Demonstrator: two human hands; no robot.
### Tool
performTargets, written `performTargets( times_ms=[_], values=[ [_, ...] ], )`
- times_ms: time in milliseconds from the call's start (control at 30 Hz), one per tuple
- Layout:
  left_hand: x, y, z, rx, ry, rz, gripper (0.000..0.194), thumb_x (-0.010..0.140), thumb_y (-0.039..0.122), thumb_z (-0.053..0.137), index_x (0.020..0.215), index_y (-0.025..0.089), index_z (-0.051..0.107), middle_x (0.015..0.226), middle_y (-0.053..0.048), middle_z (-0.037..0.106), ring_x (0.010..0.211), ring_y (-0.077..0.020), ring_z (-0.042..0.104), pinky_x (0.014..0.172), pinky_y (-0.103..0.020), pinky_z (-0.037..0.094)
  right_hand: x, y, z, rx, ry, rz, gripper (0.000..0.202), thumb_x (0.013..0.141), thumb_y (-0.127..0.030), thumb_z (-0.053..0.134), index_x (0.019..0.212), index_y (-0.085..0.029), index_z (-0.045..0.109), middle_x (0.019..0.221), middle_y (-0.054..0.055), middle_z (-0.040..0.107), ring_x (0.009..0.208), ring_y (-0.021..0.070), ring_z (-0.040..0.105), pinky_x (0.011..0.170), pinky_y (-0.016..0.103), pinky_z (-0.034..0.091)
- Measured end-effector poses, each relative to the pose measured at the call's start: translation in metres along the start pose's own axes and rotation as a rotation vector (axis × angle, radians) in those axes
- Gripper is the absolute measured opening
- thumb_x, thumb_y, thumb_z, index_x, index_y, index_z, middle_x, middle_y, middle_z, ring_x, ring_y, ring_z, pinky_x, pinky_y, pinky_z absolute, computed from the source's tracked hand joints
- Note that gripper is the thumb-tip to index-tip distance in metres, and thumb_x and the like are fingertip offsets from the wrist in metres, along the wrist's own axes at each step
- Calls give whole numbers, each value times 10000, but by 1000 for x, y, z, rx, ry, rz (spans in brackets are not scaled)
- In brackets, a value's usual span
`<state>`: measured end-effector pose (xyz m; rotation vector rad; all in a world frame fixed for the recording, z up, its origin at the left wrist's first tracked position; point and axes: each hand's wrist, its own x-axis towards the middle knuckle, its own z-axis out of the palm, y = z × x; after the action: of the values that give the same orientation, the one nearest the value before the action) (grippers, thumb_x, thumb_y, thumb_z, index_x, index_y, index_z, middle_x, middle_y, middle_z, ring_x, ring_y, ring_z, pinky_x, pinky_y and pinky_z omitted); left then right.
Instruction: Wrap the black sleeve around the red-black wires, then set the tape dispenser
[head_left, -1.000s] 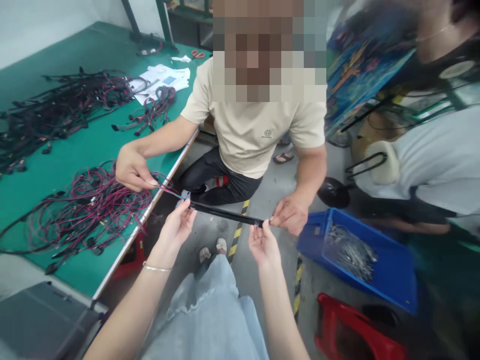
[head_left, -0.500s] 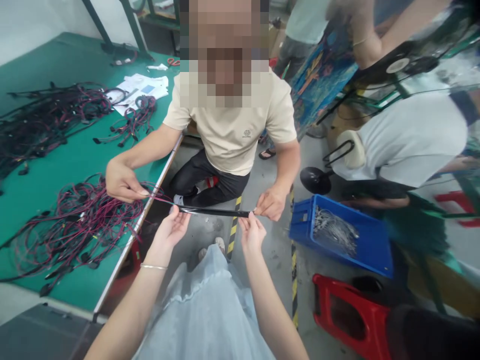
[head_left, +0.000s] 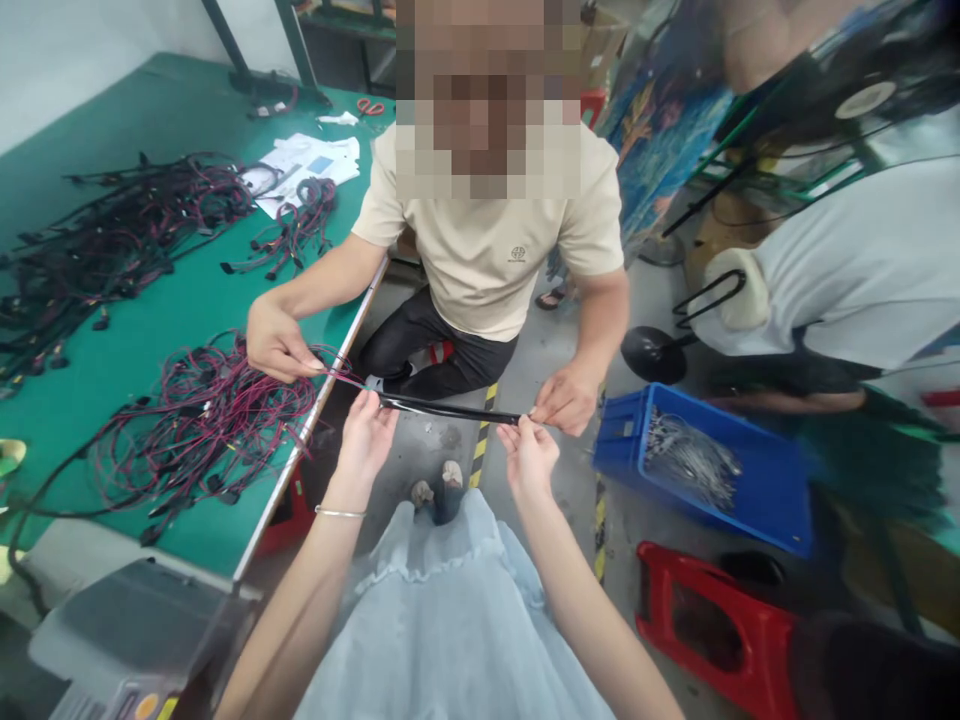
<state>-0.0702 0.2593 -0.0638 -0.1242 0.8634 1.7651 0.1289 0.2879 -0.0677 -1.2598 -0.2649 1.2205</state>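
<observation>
The head view showed a long black strip (head_left: 450, 409) held across the middle, between the wearer and a seated co-worker (head_left: 487, 270). The left hand (head_left: 367, 435) had its left end pinched between thumb and fingers, and the right hand (head_left: 531, 458) gripped its right end in the same way, a hold at both ends that probably kept the strip straight and steady. The co-worker helped from the far side: one hand (head_left: 279, 342) held thin wires (head_left: 346, 378) that ran to the strip's left end, while the other hand (head_left: 566, 398) closed close by its right end, perhaps to keep the line taut. At the left, a green table (head_left: 97, 370) bore a near tangle of red and black wires (head_left: 217, 415) beside its edge, likely there to be within easy reach. A larger dark heap of cables (head_left: 135, 225) lay farther back, with white papers (head_left: 307, 165) and red-handled scissors (head_left: 370, 106) near the far edge. On the floor at the right, a blue bin (head_left: 776, 510) kept a grey bundle (head_left: 694, 460) together, with a red stool (head_left: 772, 645) on its near side.
</observation>
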Motion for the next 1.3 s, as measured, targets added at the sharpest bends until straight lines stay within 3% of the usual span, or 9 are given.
performTargets(
  times_ms=[33,200,267,433,600,767,933,1100,1300],
  values=[
    [1,-3,0,-31,-18,-51,56,830,163,531,875,174,561,786,-17,616,734,-97,614,758,-236,502,-1,0,-1,-11,-10,-35,329,642,-289,729,656,-158,427,458,-70,532,474,94,610,561,211,556],
    [-1,-20,3,-116,-112,-166,517,812,604,407,949,158,630,859,-79,598,817,-178,610,810,-360,508,-3,-1,-7,-19,-43,-87,378,591,-338,757,650,-154,433,473,-73,543,481,92,614,564,210,559],
    [-1,-25,5,-77,-156,-149,540,760,649,450,989,194,626,883,-71,597,842,-193,610,807,-385,509,-2,-1,-8,-22,-40,-80,375,594,-342,753,647,-155,432,469,-72,542,490,93,618,575,214,560],
    [-1,-43,12,84,-187,-144,229,735,299,670,928,180,641,819,-25,623,739,-135,624,729,-294,528,-1,0,-11,-32,-51,-86,385,592,-354,749,650,-163,420,473,-78,534,512,102,630,609,231,565],
    [-8,-58,18,164,-45,-98,47,718,119,665,730,89,631,683,-29,637,550,-68,590,583,-185,518,2,5,-13,-40,-25,-117,368,596,-343,736,676,-161,426,460,-79,535,491,105,623,578,225,554],
    [-15,-56,18,181,59,-51,202,668,90,704,562,97,532,515,2,575,491,-75,580,531,-172,511,-4,11,-12,-54,-17,-157,376,667,-444,662,760,-185,406,497,-47,597,521,137,644,568,254,553],
    [-23,-48,19,201,61,-10,120,667,103,713,687,81,597,563,7,589,491,-62,576,515,-151,493,-14,8,-4,81,-169,102,429,644,-513,675,762,-183,428,612,3,644,654,186,675,657,336,567],
    [-29,-48,20,218,46,12,87,709,93,673,778,82,621,613,-1,608,507,-53,574,529,-148,482,-21,10,15,-6,-255,339,302,625,-296,752,681,-157,489,549,-1,610,628,161,659,645,288,571],
    [-25,-45,16,219,48,-89,102,730,115,657,818,135,610,597,16,586,519,-68,584,527,-157,476,-27,9,22,-102,-166,342,275,702,-164,699,602,-145,444,533,59,632,572,148,654,568,221,552]
  ],
)
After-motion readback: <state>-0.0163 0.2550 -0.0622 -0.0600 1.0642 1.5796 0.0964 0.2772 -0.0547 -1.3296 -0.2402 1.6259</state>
